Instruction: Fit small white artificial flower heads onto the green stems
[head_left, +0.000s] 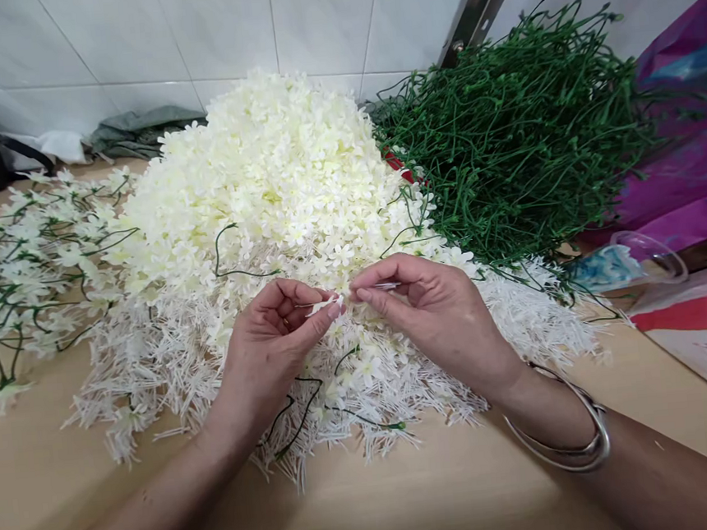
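My left hand (pixel 276 334) and my right hand (pixel 428 308) meet fingertip to fingertip over the middle of the table. The left hand pinches a small white plastic flower piece (pixel 326 304). A thin white stalk (pixel 386 286) is pinched in the right hand. Both hands hover just above a spread of white plastic flower parts (pixel 171 372). Behind them rises a big heap of cream artificial flowers (pixel 270 165). A silver bangle (pixel 575 435) sits on my right wrist.
A tangle of green wire stems (pixel 521 135) lies at the back right. Finished flower sprigs on green stems (pixel 25 261) lie at the left. Plastic bags (pixel 693 186) crowd the right edge. The wooden table (pixel 411 499) shows in front; a tiled wall stands behind.
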The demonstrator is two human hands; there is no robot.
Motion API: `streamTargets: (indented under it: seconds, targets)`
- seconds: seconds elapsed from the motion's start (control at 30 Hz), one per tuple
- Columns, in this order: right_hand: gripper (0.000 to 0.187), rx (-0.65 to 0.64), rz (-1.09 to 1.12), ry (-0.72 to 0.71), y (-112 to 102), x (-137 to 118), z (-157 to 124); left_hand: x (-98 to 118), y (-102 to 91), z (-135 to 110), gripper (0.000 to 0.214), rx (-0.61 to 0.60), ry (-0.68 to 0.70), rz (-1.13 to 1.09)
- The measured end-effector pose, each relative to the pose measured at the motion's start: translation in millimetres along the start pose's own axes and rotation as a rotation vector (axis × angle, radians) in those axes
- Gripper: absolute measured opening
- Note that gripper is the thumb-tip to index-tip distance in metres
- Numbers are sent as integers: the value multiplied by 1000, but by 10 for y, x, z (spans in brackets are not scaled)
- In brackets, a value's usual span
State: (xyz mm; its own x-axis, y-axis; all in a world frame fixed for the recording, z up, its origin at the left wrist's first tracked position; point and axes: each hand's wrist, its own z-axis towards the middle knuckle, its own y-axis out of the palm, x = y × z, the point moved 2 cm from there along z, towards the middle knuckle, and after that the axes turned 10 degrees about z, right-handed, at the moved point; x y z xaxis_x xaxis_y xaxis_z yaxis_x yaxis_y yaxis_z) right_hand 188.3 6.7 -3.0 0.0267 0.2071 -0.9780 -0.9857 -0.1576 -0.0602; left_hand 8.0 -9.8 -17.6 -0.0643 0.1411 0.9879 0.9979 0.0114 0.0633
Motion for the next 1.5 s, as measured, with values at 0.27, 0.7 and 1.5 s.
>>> streamTargets:
  seconds: [0.27, 0.7, 1.5]
  targets:
    - [11, -79, -18, 2, 65, -6, -30, -20, 10, -1, 27, -51, -6, -56]
    - [12, -44, -279, -152, 41, -63, -68, 11, 10, -57, 18, -95, 112, 356]
    - [25, -241, -336, -340, 164, -353, -270, 46, 47, -44, 13, 2, 307, 663]
